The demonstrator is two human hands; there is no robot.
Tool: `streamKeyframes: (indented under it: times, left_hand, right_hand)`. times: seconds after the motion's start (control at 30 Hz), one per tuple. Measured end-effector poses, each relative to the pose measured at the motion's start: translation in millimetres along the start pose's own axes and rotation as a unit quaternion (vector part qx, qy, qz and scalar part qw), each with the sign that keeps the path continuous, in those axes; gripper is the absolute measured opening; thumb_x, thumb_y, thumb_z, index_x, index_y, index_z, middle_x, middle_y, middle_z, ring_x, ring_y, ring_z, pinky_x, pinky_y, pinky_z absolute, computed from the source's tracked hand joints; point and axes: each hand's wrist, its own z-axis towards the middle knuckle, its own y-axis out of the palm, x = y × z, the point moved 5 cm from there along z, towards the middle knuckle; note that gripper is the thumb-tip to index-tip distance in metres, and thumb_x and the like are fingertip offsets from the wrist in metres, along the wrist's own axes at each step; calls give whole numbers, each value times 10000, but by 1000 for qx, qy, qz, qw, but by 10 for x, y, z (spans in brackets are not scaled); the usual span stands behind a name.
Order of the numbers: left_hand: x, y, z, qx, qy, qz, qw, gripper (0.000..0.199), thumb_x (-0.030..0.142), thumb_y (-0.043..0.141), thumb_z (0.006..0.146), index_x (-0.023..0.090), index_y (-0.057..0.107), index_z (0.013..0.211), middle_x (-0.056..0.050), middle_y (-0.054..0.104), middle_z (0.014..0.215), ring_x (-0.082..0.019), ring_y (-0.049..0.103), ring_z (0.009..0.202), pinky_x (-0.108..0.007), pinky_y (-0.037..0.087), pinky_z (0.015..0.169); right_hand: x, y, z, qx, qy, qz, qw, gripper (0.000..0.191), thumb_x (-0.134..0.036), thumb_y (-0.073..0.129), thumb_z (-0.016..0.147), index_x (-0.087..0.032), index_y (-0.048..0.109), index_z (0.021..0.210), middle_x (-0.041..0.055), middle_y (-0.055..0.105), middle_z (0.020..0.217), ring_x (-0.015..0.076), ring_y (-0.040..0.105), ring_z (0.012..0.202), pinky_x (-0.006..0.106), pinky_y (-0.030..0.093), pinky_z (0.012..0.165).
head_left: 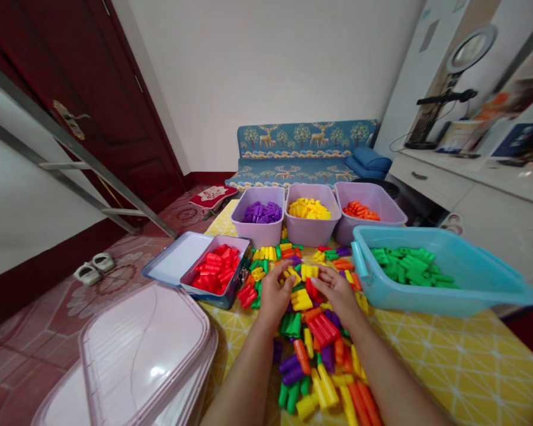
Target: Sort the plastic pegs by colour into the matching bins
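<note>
A mixed pile of plastic bullet-shaped blocks in red, yellow, green, purple and orange lies on the yellow patterned tablecloth (426, 355). My left hand (275, 294) is over the pile, its fingers curled round a yellow block (293, 274). Opposite it, my right hand (337, 291) closes its thumb and fingers on another yellow block (310, 271). Between the two hands lies a group of yellow blocks (301, 300). Nearer to me are joined red blocks (323, 329), with green blocks (290, 325) to their left.
Behind the pile stand lilac bins of purple (263, 213), yellow (310, 208) and orange blocks (360, 210). A blue tub (426, 299) with green blocks is right; an open box (213, 296) with red blocks is left. Lids (146, 343) lie front left. A ladder (89, 160) leans farther left.
</note>
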Motion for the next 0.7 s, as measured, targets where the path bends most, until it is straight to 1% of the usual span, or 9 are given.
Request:
streamKeyframes:
  times: [0.07,0.1,0.2,0.3,0.37,0.43,0.57,0.63,0.7]
  left_hand:
    - [-10,-15,4,15,-18,-12,1000,350,202,582,801,184,636,1146,-16,685,807,-135,601,680,-244,472,651]
    - [2,-19,4,16,-20,-19,999,321,230,578,813,179,649,1121,-16,680,785,-134,600,671,-239,469,641]
    - [80,-10,-10,-5,1,-28,1000,245,315,590,826,169,702,987,-53,709,894,-171,640,828,-276,488,772]
    - [116,34,-38,-45,27,-16,999,319,355,697,743,177,700,1008,-71,709,992,-207,642,925,-313,487,854]
    - [76,69,-51,-66,23,-9,998,432,348,753,682,186,677,1075,-70,705,989,-212,645,899,-312,502,822]
    - [13,94,-54,-79,8,-14,997,470,339,757,674,192,658,1109,-61,704,941,-200,645,843,-297,512,769]
    - [-32,104,-48,-92,-7,-60,994,444,321,736,695,190,634,1107,-36,683,856,-166,629,757,-256,505,681]
    - [-4,99,-54,-102,-10,-75,992,440,305,723,706,181,618,1115,-37,678,859,-162,626,743,-248,501,656]
    - [39,92,-64,-113,-5,-53,992,411,285,704,721,177,625,1110,-43,684,859,-171,628,750,-266,504,673]
  right_hand:
    - [-25,-5,-13,10,7,12,1000,475,-393,748,642,-198,591,1046,97,705,1018,272,658,976,382,517,815]
    - [-43,-3,-23,11,5,9,1000,464,-388,753,637,-198,598,1031,90,706,1003,265,659,957,370,517,803]
    - [-96,15,-61,1,-11,-19,1000,382,-376,746,658,-200,626,975,53,702,926,220,661,850,322,512,749]
    - [-130,37,-96,-19,-17,-20,999,326,-366,741,678,-203,643,944,30,692,883,190,647,797,295,503,717]
    - [-144,40,-114,-19,-12,2,1000,321,-355,750,675,-210,641,939,25,695,890,185,645,797,289,503,710]
    - [-151,47,-128,-14,1,23,1000,319,-345,766,660,-214,635,920,23,700,883,185,648,784,287,505,690]
    - [-154,79,-138,-12,19,59,998,331,-329,793,625,-214,634,890,20,704,858,184,651,756,289,508,668]
    - [-158,84,-125,-6,10,91,996,333,-326,791,629,-220,635,904,20,704,890,177,651,775,290,508,698]
    - [-165,65,-102,13,-13,124,992,331,-327,783,642,-231,633,921,15,701,913,165,645,802,284,501,736]
